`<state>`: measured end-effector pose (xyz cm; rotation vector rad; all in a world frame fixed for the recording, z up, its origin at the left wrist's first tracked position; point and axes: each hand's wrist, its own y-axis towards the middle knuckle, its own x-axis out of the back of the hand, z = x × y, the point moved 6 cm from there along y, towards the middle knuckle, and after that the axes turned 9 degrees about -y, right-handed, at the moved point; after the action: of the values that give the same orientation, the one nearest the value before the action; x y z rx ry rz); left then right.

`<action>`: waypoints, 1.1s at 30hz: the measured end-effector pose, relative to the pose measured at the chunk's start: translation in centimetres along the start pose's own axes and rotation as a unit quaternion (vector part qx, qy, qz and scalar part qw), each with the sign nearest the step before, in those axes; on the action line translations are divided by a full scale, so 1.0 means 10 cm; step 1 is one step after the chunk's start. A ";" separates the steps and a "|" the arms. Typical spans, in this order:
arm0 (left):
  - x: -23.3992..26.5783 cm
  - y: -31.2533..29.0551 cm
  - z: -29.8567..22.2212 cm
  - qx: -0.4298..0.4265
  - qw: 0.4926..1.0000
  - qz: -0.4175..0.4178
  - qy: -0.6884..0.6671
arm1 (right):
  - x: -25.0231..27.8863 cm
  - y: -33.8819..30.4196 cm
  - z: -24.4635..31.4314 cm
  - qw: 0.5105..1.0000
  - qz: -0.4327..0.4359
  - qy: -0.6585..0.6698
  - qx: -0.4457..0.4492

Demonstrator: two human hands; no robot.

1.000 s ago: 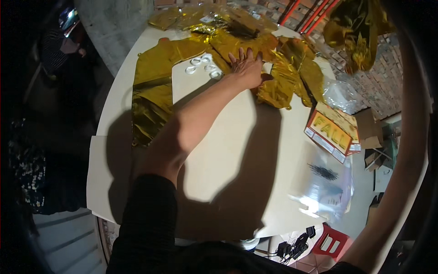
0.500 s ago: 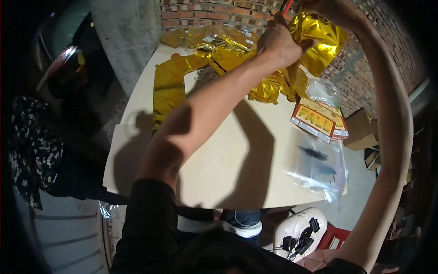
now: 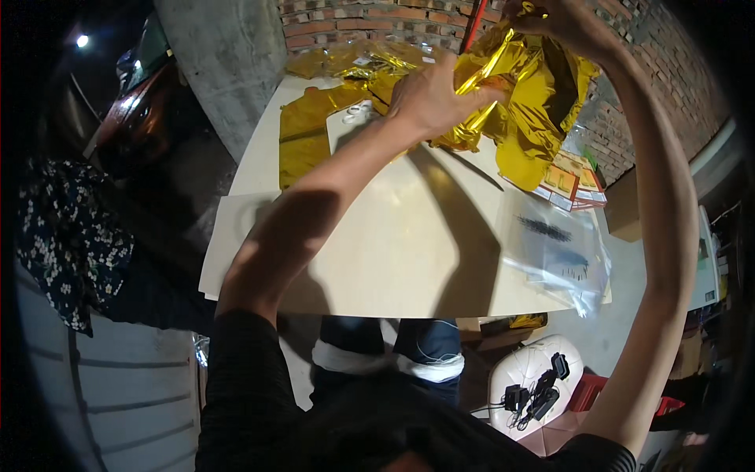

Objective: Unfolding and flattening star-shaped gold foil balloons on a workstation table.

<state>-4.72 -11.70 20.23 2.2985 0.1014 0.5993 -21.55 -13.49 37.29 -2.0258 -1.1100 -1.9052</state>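
A crumpled gold foil balloon [image 3: 543, 102] hangs over the far right of the table, raised in both hands. My left hand [image 3: 440, 98] is closed on its left side, thumb against the foil. Higher up, my right hand [image 3: 550, 22] grips the top of the foil, its fingers partly cut off by the upper edge. A thin red stick-like thing [image 3: 474, 27] rises beside the foil; I cannot make out what it is. Flat on the table, left of my left forearm, lies another gold foil balloon [image 3: 305, 145]. Small white rings [image 3: 358, 112] lie beside it.
Clear-wrapped gold foil pieces [image 3: 338, 59] lie along the table's back edge. At right are orange-and-white boxes [image 3: 560, 185] and clear plastic bags [image 3: 558, 252] with thin dark pieces. A chair [image 3: 511, 377] holds black adapters. Someone in a floral garment [image 3: 67, 236] is at far left.
The foil balloon has come lower and spread out, now partly covering the boxes. My left hand has moved left and slightly down. The whole view has shifted a little.
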 end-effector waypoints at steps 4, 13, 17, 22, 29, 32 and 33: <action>-0.04 -0.02 0.23 0.048 0.993 0.056 0.096 | -0.21 -0.10 -0.25 0.991 0.024 0.112 -0.065; 0.64 0.11 0.49 -0.053 0.992 -0.072 0.085 | 0.00 -0.85 -0.11 0.941 -0.320 -0.083 0.078; 0.94 -0.45 0.50 -0.150 0.983 -0.097 0.036 | -0.34 -2.01 0.88 0.937 -0.297 -0.171 0.060; 0.65 -1.28 0.93 -0.146 0.954 0.158 0.207 | -1.29 -2.80 1.83 0.978 -0.157 0.017 0.137; 0.26 -1.67 1.34 -0.092 0.907 0.284 0.296 | -2.20 -2.88 2.14 0.997 -0.035 0.046 0.055; 0.20 -1.77 1.34 -0.060 0.884 0.298 0.354 | -2.27 -2.94 2.22 0.996 -0.043 0.041 0.062; 0.18 -1.81 1.30 -0.059 0.883 0.297 0.359 | -2.26 -2.94 2.22 0.996 -0.040 0.042 0.062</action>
<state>4.61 -6.67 0.54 1.8527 -0.2967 1.7045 -19.40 11.06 1.76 -1.8453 -1.2715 -1.8883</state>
